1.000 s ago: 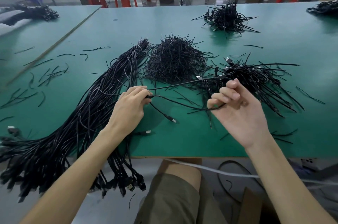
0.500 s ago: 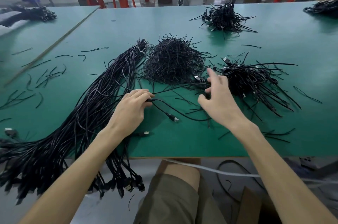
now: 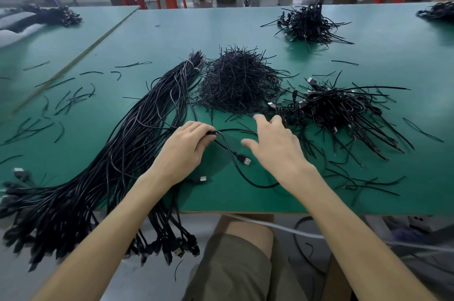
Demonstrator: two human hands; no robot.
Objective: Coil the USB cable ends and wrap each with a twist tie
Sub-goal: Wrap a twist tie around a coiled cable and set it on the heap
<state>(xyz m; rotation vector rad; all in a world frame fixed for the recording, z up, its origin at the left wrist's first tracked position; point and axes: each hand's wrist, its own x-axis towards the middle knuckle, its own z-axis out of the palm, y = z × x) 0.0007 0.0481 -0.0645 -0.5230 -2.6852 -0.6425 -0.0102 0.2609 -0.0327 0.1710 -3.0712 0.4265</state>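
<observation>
Green surface (image 3: 172, 35) is covered with black cables in several groups. On the left a thick bundle (image 3: 118, 153) of straight cables is laid, with its near part hanging over the edge; none of them is seen coiled or tied, so most of the work is judged to be left. In the middle a heap of ties (image 3: 238, 82) is kept, and to its right a pile (image 3: 344, 109) of cables with looped ends is seen; these are probably finished ones, though ties on them cannot be made out.

One cable (image 3: 256, 186) is pinched near its end by the left hand (image 3: 184, 153), and its plug (image 3: 245, 160) rests on the surface between the two hands. No coil is formed in it yet and no tie is put on it. The right hand (image 3: 275, 146) is released, with fingers spread and nothing held, over the surface between the cable and the ties. For this cable both steps are judged to be left: the end must be looped, then a tie must be fetched and wrapped around it
</observation>
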